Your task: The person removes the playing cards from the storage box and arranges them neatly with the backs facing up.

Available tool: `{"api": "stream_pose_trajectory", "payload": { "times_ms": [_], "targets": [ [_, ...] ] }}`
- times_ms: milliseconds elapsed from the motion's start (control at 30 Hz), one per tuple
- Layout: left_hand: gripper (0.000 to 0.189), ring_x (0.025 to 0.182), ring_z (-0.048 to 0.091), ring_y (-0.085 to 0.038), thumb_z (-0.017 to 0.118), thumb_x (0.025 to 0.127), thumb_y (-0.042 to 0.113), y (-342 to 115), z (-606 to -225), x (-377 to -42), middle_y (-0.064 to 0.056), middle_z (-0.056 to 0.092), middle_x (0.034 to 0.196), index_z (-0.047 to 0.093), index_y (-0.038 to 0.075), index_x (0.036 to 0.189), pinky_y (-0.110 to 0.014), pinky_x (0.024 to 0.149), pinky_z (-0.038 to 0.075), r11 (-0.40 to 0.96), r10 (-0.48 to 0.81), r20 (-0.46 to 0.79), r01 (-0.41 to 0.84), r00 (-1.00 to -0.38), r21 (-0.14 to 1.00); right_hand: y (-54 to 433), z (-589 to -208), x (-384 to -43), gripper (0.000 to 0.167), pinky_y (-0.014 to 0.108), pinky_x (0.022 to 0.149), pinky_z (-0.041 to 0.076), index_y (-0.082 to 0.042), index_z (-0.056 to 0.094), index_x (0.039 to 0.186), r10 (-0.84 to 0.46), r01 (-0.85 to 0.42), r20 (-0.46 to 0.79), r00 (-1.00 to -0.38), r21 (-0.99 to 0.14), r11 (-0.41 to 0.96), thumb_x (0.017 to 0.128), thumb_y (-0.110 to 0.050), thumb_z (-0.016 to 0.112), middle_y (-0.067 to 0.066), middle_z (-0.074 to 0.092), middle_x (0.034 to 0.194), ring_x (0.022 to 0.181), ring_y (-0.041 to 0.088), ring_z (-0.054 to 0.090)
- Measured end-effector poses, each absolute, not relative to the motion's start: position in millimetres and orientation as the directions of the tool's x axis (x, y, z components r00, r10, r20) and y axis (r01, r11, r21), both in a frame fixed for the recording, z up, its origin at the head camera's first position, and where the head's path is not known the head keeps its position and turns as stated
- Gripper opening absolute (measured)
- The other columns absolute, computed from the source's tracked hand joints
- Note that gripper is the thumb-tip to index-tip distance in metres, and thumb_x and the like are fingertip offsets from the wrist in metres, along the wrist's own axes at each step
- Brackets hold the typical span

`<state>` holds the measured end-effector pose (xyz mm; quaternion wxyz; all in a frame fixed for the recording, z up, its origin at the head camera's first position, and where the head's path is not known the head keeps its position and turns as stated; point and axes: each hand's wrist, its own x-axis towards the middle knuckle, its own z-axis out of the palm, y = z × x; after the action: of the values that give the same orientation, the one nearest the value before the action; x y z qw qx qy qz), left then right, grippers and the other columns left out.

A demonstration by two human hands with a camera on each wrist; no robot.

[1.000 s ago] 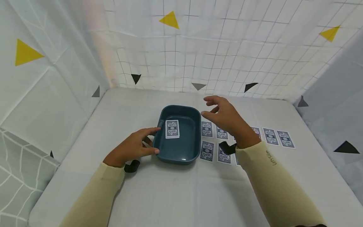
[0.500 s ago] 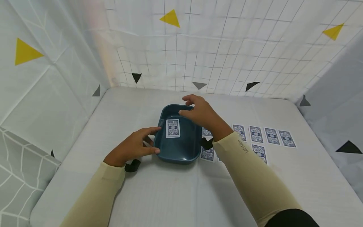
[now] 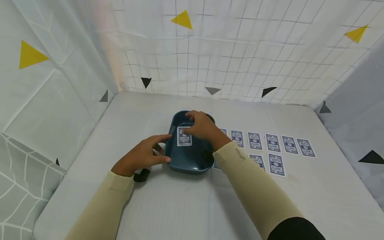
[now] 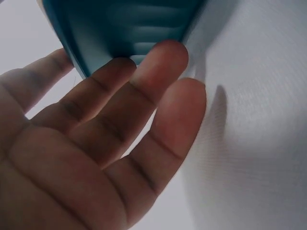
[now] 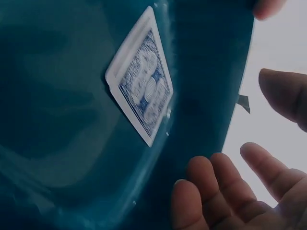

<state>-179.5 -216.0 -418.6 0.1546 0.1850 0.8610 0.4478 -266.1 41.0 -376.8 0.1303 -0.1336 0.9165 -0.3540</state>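
Note:
A teal rectangular tray [image 3: 189, 162] stands on the white-covered table. Inside it, toward the left wall, a small stack of playing cards [image 3: 184, 140] lies with blue patterned backs up. My left hand [image 3: 143, 154] rests its fingertips along the tray's left side; the left wrist view shows loosely bent fingers [image 4: 144, 91] against the teal wall [image 4: 120, 24]. Over the tray, my right hand [image 3: 201, 127] has its thumb overlapping the stack in the head view. In the right wrist view its relaxed fingers [image 5: 225, 187] hold nothing and are apart from the stack [image 5: 146, 88].
Right of the tray, playing cards lie face down in two rows: a back row [image 3: 255, 141] of several and a front row [image 3: 276, 164], partly hidden by my right sleeve [image 3: 249, 183]. A white gridded curtain [image 3: 222, 60] hangs behind the table.
My right hand has moved left from above the back row of cards, then lowered over the tray and its stack. The left hand has stayed at the tray's side.

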Motion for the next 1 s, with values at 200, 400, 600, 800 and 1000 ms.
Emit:
{"api": "stream_pose_trajectory", "payload": {
  "times_ms": [200,400,600,800,1000],
  "targets": [
    [0.085,0.108,0.068,-0.021,0.087,0.093,0.032,-214,-418,-180,-0.005,0.052,0.155,0.043,0.019,0.165,-0.041,0.089,0.061,0.527,0.467,-0.091,0.194,-0.88,0.827,37,-388,-266,0.074,0.055,0.109,0.053,-0.015,0.052,0.157,-0.324,-0.127,-0.17,-0.931,-0.681,0.722,0.092,-0.023,0.085,0.016,0.055,0.152,0.13,0.034,0.061],
    [0.085,0.108,0.068,-0.021,0.087,0.093,0.032,-215,-418,-180,-0.005,0.053,0.154,0.043,0.02,0.165,-0.04,0.088,0.061,0.526,0.46,-0.096,0.183,-0.883,0.831,33,-394,-266,0.083,0.058,0.112,0.05,-0.018,0.051,0.159,-0.283,-0.092,-0.212,-0.936,-0.627,0.774,0.085,-0.019,0.091,0.016,0.046,0.158,0.133,0.034,0.057],
    [0.084,0.109,0.067,-0.022,0.087,0.093,0.032,-215,-418,-181,-0.005,0.053,0.153,0.044,0.022,0.165,-0.04,0.089,0.06,0.524,0.46,-0.094,0.185,-0.883,0.832,30,-398,-267,0.095,0.062,0.111,0.049,-0.023,0.047,0.163,-0.258,-0.079,-0.246,-0.934,-0.563,0.823,0.081,-0.017,0.095,0.016,0.037,0.165,0.136,0.037,0.052],
    [0.084,0.11,0.066,-0.022,0.087,0.093,0.033,-216,-417,-180,-0.005,0.054,0.15,0.044,0.023,0.164,-0.041,0.09,0.059,0.522,0.453,-0.096,0.177,-0.887,0.834,31,-405,-271,0.099,0.064,0.112,0.047,-0.021,0.044,0.164,-0.272,-0.108,-0.278,-0.921,-0.489,0.866,0.08,-0.018,0.095,0.016,0.038,0.163,0.143,0.038,0.043],
    [0.084,0.11,0.066,-0.022,0.087,0.093,0.034,-216,-419,-180,-0.005,0.054,0.151,0.044,0.022,0.164,-0.041,0.091,0.059,0.523,0.452,-0.094,0.178,-0.887,0.834,30,-410,-273,0.1,0.064,0.116,0.042,-0.02,0.042,0.166,-0.283,-0.13,-0.305,-0.909,-0.437,0.89,0.082,-0.021,0.095,0.017,0.036,0.165,0.15,0.042,0.035]
  ]
}}
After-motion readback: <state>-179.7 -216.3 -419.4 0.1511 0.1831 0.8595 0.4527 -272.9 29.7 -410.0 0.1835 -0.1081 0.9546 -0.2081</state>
